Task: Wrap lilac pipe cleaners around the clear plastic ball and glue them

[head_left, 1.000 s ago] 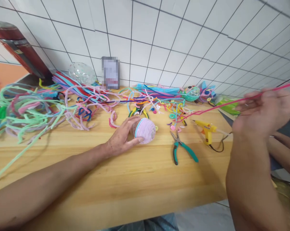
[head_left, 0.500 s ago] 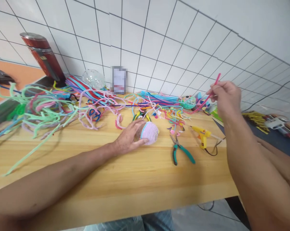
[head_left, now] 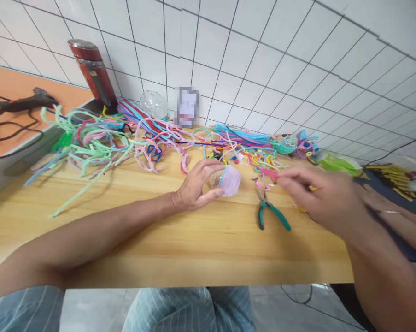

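Observation:
My left hand (head_left: 196,186) grips a clear ball wrapped in lilac pipe cleaner with a blue band (head_left: 227,180), resting on the wooden table (head_left: 159,240). My right hand (head_left: 318,196) is blurred by motion, low over the table to the right of the ball. Its fingers pinch the end of a pink pipe cleaner (head_left: 269,174), which points toward the ball. Green-handled pliers (head_left: 270,213) lie just under that hand.
A heap of coloured pipe cleaners (head_left: 125,138) runs along the tiled wall. A red flask (head_left: 93,71), a clear ball (head_left: 154,104) and finished figures (head_left: 295,144) stand at the back. A black glue gun (head_left: 24,103) lies on the orange counter. Another person's arm (head_left: 397,221) is at right.
My right hand has come down from up by the wall to the table beside the ball, bringing the pink pipe cleaner. The left hand keeps hold of the ball. The view has shifted.

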`<state>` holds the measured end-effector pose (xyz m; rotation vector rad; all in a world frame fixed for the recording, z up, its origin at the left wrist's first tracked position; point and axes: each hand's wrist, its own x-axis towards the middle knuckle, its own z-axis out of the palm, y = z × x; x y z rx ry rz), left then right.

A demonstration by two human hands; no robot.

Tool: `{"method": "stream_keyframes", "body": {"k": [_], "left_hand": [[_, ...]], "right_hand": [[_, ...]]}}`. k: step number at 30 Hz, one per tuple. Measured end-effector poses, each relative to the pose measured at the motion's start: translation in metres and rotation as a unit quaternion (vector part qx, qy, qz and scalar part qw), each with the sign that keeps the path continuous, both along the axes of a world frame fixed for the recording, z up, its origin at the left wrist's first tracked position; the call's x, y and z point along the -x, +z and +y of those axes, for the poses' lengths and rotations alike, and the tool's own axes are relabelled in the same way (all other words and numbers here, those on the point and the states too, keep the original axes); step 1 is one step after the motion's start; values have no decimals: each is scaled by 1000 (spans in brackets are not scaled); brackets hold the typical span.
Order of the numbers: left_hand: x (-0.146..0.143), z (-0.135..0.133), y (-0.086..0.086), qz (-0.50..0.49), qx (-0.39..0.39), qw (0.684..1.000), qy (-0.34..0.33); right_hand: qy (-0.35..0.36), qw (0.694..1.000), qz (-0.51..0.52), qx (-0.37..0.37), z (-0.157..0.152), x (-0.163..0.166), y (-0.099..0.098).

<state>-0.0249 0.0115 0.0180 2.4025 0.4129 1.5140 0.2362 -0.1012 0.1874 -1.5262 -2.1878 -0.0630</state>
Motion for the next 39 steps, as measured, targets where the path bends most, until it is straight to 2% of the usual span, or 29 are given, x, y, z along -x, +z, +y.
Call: {"method": "stream_keyframes", "body": {"k": [3, 6, 8, 12, 14, 17, 22, 25, 27, 34, 39], "left_hand": [[-5, -12, 2, 20, -36, 999, -16], [-10, -15, -7, 55, -26, 998, 7], [-13, -12, -15, 81, -10, 996, 20], [-13, -4, -25, 99, 2, 995, 29], [-12, -2, -26, 103, 8, 994, 31], [-10, 1, -26, 111, 28, 993, 24], [-10, 4, -25, 77, 84, 994, 3], [-10, 4, -23, 58, 117, 991, 3], [-9, 3, -22, 51, 138, 989, 2], [-7, 1, -20, 34, 179, 983, 12], [-6, -2, -15, 53, 202, 978, 16]], "right_hand": [[92, 987, -128, 15, -4, 5, -33], [100, 973, -198, -56, 10, -6, -56], [78, 965, -226, -103, 31, -21, -58], [-27, 962, -217, -165, 88, -63, -49], [-87, 965, -190, -161, 112, -83, -51], [-126, 978, -105, -126, 126, -98, -70], [-79, 995, -27, -55, 93, -76, -114], [-42, 998, 40, 22, 67, -50, -131], [-9, 997, 67, 40, 56, -36, -140], [67, 995, 77, 0, 44, -18, -178], [106, 993, 54, -10, 37, -15, -187]]}}
